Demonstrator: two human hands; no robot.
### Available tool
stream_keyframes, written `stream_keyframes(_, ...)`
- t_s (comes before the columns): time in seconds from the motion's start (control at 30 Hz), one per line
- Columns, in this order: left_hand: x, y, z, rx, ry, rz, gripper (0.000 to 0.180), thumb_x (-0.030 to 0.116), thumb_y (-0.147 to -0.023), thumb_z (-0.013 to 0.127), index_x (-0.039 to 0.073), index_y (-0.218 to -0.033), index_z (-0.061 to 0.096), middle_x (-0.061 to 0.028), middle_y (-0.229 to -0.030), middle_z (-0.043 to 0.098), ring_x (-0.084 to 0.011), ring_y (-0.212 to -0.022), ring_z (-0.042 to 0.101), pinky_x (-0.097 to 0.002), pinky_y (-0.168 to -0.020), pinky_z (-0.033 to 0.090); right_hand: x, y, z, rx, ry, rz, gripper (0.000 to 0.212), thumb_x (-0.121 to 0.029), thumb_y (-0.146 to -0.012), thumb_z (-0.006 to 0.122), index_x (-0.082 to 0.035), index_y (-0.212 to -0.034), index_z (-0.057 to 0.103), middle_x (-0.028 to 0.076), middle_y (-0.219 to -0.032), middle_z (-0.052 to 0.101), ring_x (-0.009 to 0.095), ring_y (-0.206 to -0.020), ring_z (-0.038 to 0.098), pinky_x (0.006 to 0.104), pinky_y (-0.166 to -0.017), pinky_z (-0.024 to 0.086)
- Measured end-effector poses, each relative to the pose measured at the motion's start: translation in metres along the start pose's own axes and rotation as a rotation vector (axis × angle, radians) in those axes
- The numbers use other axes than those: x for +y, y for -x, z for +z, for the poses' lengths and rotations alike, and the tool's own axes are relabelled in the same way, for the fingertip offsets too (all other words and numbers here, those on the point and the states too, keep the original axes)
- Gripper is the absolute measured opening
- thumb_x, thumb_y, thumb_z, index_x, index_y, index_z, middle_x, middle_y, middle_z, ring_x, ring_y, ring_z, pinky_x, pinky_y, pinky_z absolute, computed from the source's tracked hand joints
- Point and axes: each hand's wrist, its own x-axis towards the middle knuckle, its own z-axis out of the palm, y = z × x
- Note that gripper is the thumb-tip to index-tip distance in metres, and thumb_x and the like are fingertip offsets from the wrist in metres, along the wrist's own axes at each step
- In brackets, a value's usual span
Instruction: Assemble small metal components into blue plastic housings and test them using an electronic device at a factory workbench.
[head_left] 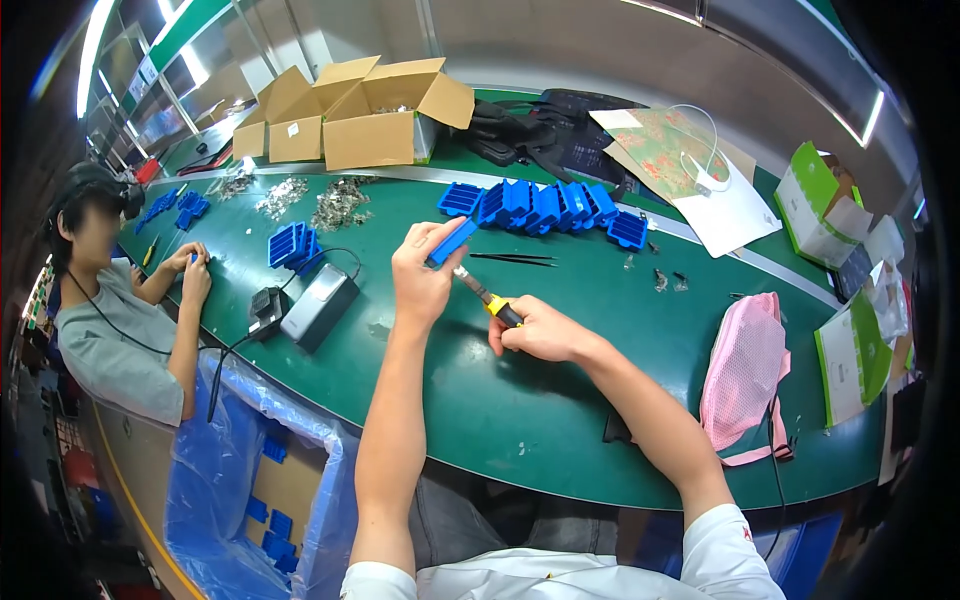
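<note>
Two hands busy mid-bench — left hand (424, 272) grips blue plastic part (452, 242), right hand (540, 330) clenches screwdriver (487, 297); tip at part — unscrewing step, needs steady alignment.

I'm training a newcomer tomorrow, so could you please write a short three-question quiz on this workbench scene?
1. True or false: the left hand holds a blue plastic part.
2. What does the right hand grip? A) tweezers B) screwdriver C) pink mesh bag
3. Fill in: the black tweezers lie on the ____ table.

Key: 1 true; 2 B; 3 green.
</note>
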Motion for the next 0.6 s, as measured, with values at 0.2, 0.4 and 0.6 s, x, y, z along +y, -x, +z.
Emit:
stream_keyframes(0.2,0.005,0.0,0.001,-0.034,-0.014,0.018,0.039,-0.006,-0.069,0.07,0.007,-0.106,0.069,-0.0094,-0.088,0.064,-0.0232,-0.081,0.06,-0.0307,-0.069,0.049,0.01,-0.004,0.0,-0.007,-0.057,-0.033,0.009,-0.011,-0.072,0.054,-0.004,-0.07,0.06,0.002,-0.064,0.051,0.012,-0.061,0.047,0.0274,-0.058,0.038)
stream_keyframes(0.4,0.001,0.0,-0.001,-0.06,0.011,0.027,0.044,-0.01,-0.066,0.067,0.007,-0.106,0.069,-0.0099,-0.089,0.064,-0.0232,-0.081,0.061,-0.0304,-0.068,0.05,0.002,0.0,-0.001,0.019,-0.086,-0.033,0.01,-0.011,-0.072,0.054,-0.003,-0.071,0.06,0.002,-0.063,0.051,0.012,-0.061,0.048,0.0261,-0.058,0.038)
stream_keyframes(0.6,0.004,0.0,0.001,-0.084,0.002,0.064,0.052,-0.016,-0.061,0.061,0.008,-0.107,0.069,-0.0106,-0.09,0.065,-0.0229,-0.082,0.062,-0.0294,-0.067,0.053,0.005,-0.001,-0.001,0.024,-0.081,-0.026,0.01,-0.011,-0.072,0.054,-0.003,-0.071,0.06,0.002,-0.062,0.05,0.011,-0.06,0.047,0.0261,-0.057,0.037)
